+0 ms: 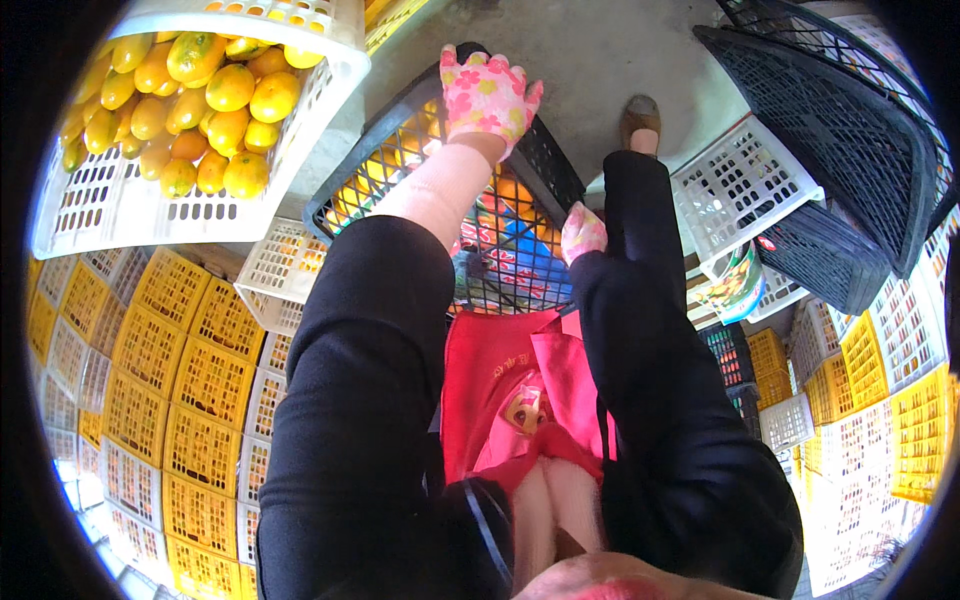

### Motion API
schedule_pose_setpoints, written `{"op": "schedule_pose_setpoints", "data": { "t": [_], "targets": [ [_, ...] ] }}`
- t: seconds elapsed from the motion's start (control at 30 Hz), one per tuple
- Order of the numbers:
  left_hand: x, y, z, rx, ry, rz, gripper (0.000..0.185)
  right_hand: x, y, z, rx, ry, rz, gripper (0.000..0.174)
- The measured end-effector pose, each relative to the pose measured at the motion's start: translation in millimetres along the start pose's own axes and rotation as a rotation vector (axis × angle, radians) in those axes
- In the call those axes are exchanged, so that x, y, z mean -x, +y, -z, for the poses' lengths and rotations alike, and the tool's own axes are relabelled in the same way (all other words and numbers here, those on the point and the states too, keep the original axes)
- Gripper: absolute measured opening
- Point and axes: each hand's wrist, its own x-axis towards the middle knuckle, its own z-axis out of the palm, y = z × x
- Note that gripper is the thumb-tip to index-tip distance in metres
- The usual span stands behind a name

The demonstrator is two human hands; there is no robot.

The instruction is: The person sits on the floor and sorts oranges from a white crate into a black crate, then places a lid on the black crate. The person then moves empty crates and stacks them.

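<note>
A black plastic mesh crate [510, 247] is held tilted in front of my body. Orange citrus fruit and printed blue and red packaging [525, 240] show through its mesh. My left hand [489, 94], in a pink floral glove, grips the crate's far top edge, fingers curled over it. At the crate's right side, my right hand [583, 232], gloved alike, is closed on the rim; its fingers are partly hidden. A red apron [480, 375] hangs below the crate. To the upper left, a large white plastic crate [217, 217] holds many yellow-orange citrus fruits [225, 97].
Stacked yellow crates [202, 375] line the left. A small white crate [281, 262] stands beside the held one. At right are a white crate [750, 180], black mesh crates [825, 112], a printed bucket [735, 289] and more stacks. Grey floor [600, 52] shows ahead, with one shoe [641, 116].
</note>
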Motion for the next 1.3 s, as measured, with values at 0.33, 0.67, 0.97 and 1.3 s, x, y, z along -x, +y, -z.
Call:
{"op": "schedule_pose_setpoints", "data": {
  "t": [0.33,0.67,0.97,1.3],
  "targets": [
    [27,-58,-19,0.352,0.375,0.284,0.043,8,12,10,-0.03,0.093,-0.059,0.035],
    [161,-200,-90,0.471,-0.297,0.786,0.061,-122,-319,18,0.609,-0.106,1.063,0.051],
    [160,-214,-95,0.576,0.289,0.49,0.024,-137,-318,0,0.666,-0.06,1.18,0.036],
    [176,-205,-99,0.659,0.45,0.496,0.048,-72,-350,-63,0.942,-0.081,0.906,0.041]
  ]
}}
